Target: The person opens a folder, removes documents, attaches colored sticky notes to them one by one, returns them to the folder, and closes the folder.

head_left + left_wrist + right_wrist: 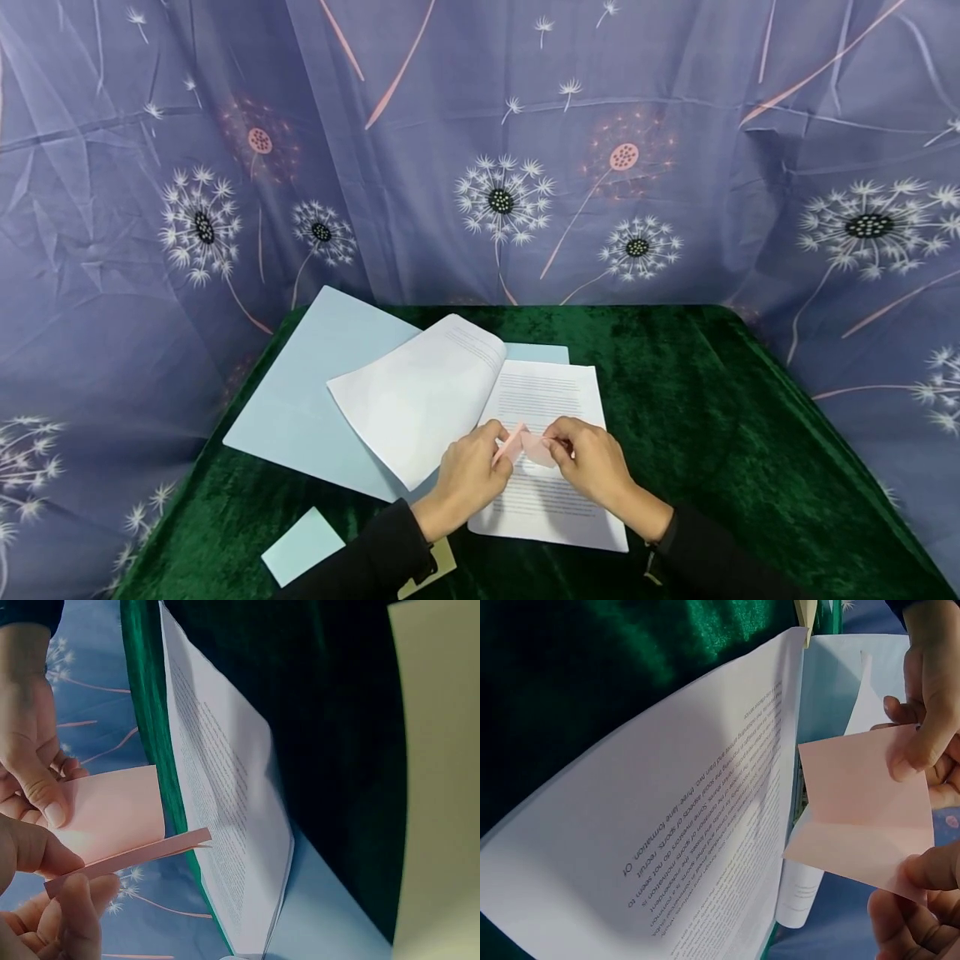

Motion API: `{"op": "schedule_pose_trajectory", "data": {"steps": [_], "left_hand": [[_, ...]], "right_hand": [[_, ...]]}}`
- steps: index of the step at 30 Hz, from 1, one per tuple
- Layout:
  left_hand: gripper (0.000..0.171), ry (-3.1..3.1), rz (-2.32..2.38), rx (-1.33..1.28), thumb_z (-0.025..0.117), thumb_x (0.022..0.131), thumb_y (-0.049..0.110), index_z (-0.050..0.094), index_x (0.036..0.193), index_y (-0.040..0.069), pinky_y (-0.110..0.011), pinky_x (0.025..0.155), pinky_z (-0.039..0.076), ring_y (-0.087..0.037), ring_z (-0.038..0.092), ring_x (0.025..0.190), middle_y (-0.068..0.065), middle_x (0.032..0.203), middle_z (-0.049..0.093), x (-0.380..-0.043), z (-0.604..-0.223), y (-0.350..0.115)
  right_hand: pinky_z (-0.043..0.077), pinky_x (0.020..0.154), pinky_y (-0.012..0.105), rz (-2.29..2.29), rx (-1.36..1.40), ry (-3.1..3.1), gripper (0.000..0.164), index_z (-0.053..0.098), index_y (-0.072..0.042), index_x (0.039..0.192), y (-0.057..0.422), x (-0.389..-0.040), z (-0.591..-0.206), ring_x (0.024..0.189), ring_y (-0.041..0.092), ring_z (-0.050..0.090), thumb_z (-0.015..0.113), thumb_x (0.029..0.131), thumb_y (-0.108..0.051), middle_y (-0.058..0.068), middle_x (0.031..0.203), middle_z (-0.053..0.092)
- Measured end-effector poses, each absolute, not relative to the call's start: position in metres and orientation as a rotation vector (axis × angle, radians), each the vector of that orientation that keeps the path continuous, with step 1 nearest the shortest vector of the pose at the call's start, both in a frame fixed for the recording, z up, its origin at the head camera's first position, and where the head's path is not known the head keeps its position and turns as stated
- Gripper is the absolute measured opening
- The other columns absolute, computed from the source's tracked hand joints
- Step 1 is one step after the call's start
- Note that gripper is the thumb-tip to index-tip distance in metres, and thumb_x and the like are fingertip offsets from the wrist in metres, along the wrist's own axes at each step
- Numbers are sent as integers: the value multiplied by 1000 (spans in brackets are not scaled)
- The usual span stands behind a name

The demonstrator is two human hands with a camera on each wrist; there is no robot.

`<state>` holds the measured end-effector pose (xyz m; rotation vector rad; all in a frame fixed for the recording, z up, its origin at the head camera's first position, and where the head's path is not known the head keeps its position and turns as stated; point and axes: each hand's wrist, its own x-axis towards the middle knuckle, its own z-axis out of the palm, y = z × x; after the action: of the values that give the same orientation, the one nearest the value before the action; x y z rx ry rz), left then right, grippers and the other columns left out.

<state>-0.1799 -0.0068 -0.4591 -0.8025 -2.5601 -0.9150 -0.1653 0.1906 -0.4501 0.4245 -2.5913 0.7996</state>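
My left hand (468, 467) pinches a thin pink pad of paper notes (142, 855), seen edge-on in the left wrist view. Thumb and fingers of my right hand (596, 462) grip a pink sheet (112, 806) that stands up at an angle from the pad. In the right wrist view, pad and sheet meet along a crease, one hand at each side. Both hands are over the right page of an open stapled-looking booklet (551, 404), printed with lines of text. Its turned page (420, 383) curves up on the left, mostly blank.
A large light blue sheet or folder (300, 400) lies beneath the booklet's left side. Nearer me are a small pale blue square (303, 547) and a yellow piece (442, 567), partly behind my left sleeve. Green velvet cloth (720, 417) covers the table; a dandelion-patterned curtain (420, 167) hangs behind.
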Motion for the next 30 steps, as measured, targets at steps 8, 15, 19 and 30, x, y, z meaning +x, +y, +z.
{"op": "schedule_pose_trajectory", "data": {"steps": [8, 15, 19, 30], "left_hand": [[23, -2567, -906, -783, 68, 73, 4, 61, 94, 9, -18, 43, 34, -4, 47, 52, 1, 72, 59, -180, -458, -7], [22, -2584, -913, -788, 68, 74, 6, 61, 95, 9, -20, 46, 36, -7, 50, 55, -3, 77, 62, -181, -459, -9], [21, -2577, -922, -796, 67, 75, 5, 61, 95, 8, -19, 46, 36, -7, 50, 55, -2, 76, 61, -182, -461, -11], [20, -2597, -1003, -763, 64, 74, 3, 63, 93, 9, -20, 44, 36, -4, 46, 53, 3, 69, 56, -183, -460, -13]], "right_hand": [[38, 50, 24, 869, 379, -2623, 21, 66, -17, 77, 195, -168, -448, 57, 2, 47, 75, 78, 2, -14, 64, 52], [38, 52, 25, 901, 342, -2651, 18, 66, -16, 78, 197, -169, -449, 57, 3, 47, 74, 81, -1, -15, 63, 52], [39, 53, 25, 934, 312, -2680, 13, 67, -14, 79, 199, -171, -450, 59, 4, 48, 73, 83, -4, -13, 64, 53], [39, 53, 25, 1046, 229, -2723, 11, 67, -13, 81, 205, -174, -453, 61, 8, 50, 70, 86, -3, -8, 67, 57]]}}
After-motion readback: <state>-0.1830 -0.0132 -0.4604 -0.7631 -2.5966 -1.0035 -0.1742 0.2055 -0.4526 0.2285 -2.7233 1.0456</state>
